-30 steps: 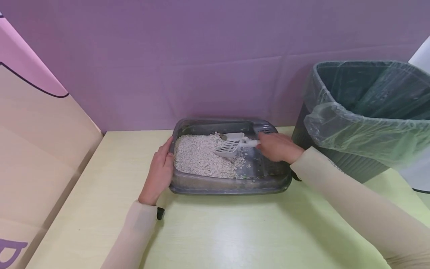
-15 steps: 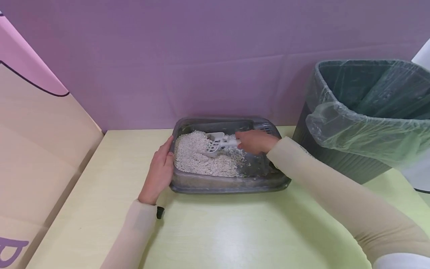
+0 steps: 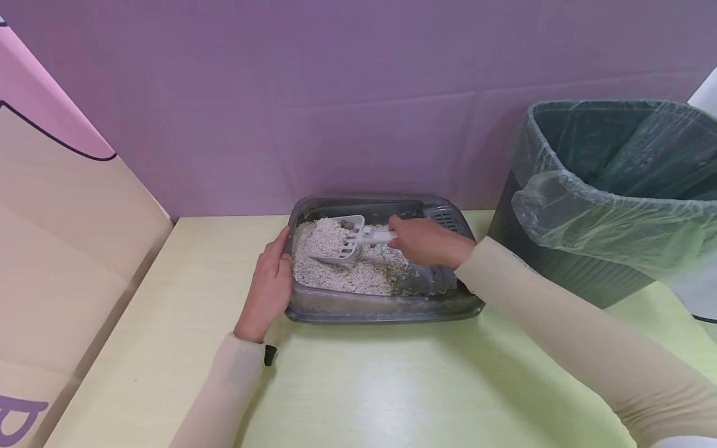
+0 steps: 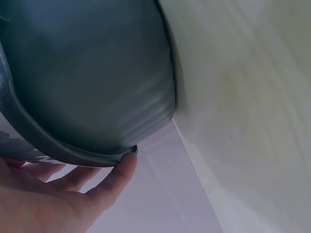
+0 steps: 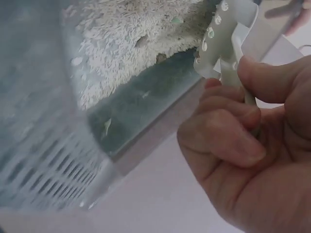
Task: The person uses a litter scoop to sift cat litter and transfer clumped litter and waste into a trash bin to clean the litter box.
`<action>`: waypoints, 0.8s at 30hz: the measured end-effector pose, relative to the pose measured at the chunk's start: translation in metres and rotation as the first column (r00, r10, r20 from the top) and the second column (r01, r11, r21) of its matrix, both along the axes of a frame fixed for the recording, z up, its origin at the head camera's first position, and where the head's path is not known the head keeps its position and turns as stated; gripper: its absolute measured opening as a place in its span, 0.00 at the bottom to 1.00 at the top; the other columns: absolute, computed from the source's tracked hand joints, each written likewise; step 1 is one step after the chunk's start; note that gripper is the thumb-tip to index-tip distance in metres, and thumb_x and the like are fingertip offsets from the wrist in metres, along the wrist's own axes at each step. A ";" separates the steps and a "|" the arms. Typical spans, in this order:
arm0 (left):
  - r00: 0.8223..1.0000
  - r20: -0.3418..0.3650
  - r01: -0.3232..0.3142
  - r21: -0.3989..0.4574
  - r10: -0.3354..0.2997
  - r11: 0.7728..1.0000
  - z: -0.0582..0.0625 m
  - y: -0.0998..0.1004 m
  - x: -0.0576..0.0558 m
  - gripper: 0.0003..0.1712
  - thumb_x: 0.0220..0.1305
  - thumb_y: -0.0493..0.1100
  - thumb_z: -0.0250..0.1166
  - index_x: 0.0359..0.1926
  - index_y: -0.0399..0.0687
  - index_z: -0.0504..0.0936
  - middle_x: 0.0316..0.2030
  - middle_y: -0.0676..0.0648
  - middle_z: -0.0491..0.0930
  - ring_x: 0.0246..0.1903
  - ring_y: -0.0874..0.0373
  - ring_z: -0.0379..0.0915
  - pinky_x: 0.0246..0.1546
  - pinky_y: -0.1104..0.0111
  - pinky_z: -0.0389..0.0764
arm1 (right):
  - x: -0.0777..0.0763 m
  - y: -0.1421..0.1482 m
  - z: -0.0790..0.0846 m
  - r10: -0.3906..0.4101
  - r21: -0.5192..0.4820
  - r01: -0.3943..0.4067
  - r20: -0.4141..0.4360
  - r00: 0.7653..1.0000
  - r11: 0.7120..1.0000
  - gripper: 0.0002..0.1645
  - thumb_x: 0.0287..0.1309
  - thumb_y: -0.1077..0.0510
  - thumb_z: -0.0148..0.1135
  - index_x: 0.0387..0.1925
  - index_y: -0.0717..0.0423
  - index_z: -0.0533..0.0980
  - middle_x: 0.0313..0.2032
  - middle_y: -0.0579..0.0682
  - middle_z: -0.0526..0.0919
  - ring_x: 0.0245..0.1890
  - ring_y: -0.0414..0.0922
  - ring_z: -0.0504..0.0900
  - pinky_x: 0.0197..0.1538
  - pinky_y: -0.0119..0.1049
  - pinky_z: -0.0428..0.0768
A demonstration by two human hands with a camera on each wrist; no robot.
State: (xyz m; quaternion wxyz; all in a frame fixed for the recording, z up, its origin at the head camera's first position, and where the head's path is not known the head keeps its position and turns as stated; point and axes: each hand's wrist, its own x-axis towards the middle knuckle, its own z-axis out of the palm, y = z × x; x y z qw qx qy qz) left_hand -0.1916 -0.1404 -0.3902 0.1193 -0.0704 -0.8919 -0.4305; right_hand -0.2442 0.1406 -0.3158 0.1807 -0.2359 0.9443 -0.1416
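Note:
In the head view, a grey litter box (image 3: 381, 306) stands on the table, filled with pale granular litter (image 3: 358, 280) mostly at its left and middle. My left hand (image 3: 269, 286) holds its left rim; the left wrist view shows the fingers (image 4: 114, 182) at the edge of the rim. My right hand (image 3: 428, 241) grips the handle of a white slotted litter scoop (image 3: 351, 246). The scoop is in the left half of the box, heaped with litter, and brownish clumps (image 3: 347, 224) lie at its back corner. In the right wrist view, the fingers (image 5: 228, 131) curl round the handle.
A dark bin (image 3: 566, 261) lined with a clear plastic bag (image 3: 594, 218) stands to the right, close to the box. A purple backdrop (image 3: 358, 112) rises behind the pale table (image 3: 358, 386). A printed panel (image 3: 67, 249) borders the left side.
My right hand has moved left with the scoop, pushing it into the litter, and the scoop now carries a heap with clumps. My left hand stays on the rim.

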 end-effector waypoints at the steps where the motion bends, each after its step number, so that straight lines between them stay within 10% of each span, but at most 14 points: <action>1: 1.000 -0.001 0.004 0.001 -0.004 1.000 0.000 0.000 0.001 0.29 0.73 0.41 0.36 0.73 0.50 0.54 0.64 0.40 0.62 0.59 0.46 0.59 0.58 0.52 0.60 | 0.005 0.005 0.000 -0.004 -0.019 0.003 -0.031 1.000 1.000 0.14 0.71 0.54 0.46 0.52 0.57 0.64 0.26 0.50 0.74 0.17 0.43 0.64 0.21 0.35 0.64; 8: 1.000 0.003 0.002 0.002 -0.002 1.000 0.000 -0.002 0.001 0.29 0.73 0.42 0.36 0.73 0.52 0.53 0.64 0.42 0.63 0.59 0.47 0.58 0.58 0.51 0.59 | 0.037 0.037 -0.020 -0.066 -0.216 0.003 -0.284 0.957 0.976 0.13 0.68 0.54 0.53 0.47 0.60 0.70 0.22 0.45 0.70 0.15 0.42 0.63 0.22 0.37 0.64; 16: 1.000 -0.001 0.016 0.013 -0.016 1.000 -0.002 -0.002 0.000 0.29 0.73 0.42 0.36 0.73 0.51 0.53 0.63 0.41 0.62 0.59 0.46 0.58 0.57 0.51 0.60 | 0.045 0.046 -0.057 -0.141 -0.449 -0.020 -0.322 0.936 0.893 0.14 0.70 0.47 0.48 0.42 0.52 0.73 0.18 0.44 0.63 0.12 0.40 0.59 0.20 0.36 0.61; 24: 1.000 -0.010 0.016 0.010 -0.015 1.000 -0.002 0.000 -0.001 0.29 0.73 0.41 0.36 0.73 0.50 0.53 0.64 0.40 0.62 0.58 0.46 0.59 0.57 0.51 0.60 | 0.046 0.048 -0.062 -0.195 -0.487 0.011 -0.329 0.924 0.873 0.19 0.70 0.43 0.45 0.41 0.52 0.74 0.15 0.44 0.62 0.12 0.41 0.58 0.22 0.37 0.61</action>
